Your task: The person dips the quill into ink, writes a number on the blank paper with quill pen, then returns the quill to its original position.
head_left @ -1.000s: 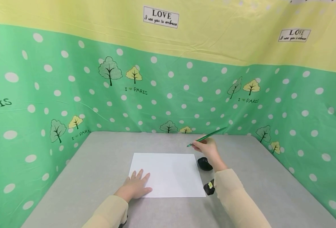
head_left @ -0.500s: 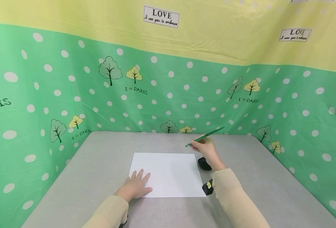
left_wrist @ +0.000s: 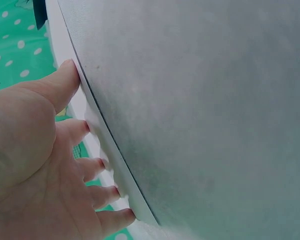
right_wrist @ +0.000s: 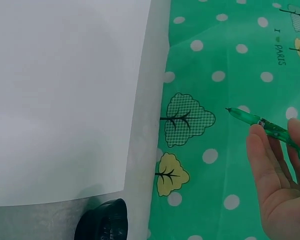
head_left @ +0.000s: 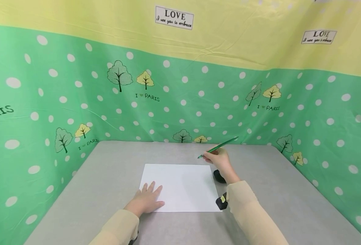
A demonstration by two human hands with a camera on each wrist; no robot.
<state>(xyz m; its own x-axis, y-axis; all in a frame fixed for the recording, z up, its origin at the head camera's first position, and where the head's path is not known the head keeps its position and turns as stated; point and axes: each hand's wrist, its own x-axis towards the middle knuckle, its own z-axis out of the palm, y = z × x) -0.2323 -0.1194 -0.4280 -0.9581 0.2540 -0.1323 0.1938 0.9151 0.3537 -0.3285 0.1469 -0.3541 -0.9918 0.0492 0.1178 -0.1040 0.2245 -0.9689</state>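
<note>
While the left hand point(head_left: 146, 201) lies flat with its fingers spread and straight on the near-left corner of the white sheet of paper point(head_left: 181, 187), pinning it to the grey table point(head_left: 107, 177), the right hand point(head_left: 218, 160) holds a green pen point(head_left: 218, 147) pinched between thumb and fingers, lifted above the table just past the paper's far-right corner. Compared with a second ago, the right hand has drifted a little to the left and towards the sheet, so the pen tip now hangs closer to the far edge of the paper, though it is not yet touching anything; the left hand and the sheet have not shifted at all. That small inward move suggests the pen is being brought over the page, with the paper already steadied for it. In the right wrist view the pen point(right_wrist: 262, 122) slants across the fingers point(right_wrist: 262, 160) with its point free in the air, the blank paper point(right_wrist: 65, 100) off to its side. A small black object point(head_left: 218, 176) sits on the table just beside the paper's right edge, partly hidden by the right wrist, and the dotted green cloth point(head_left: 45, 102) walls in the table.
</note>
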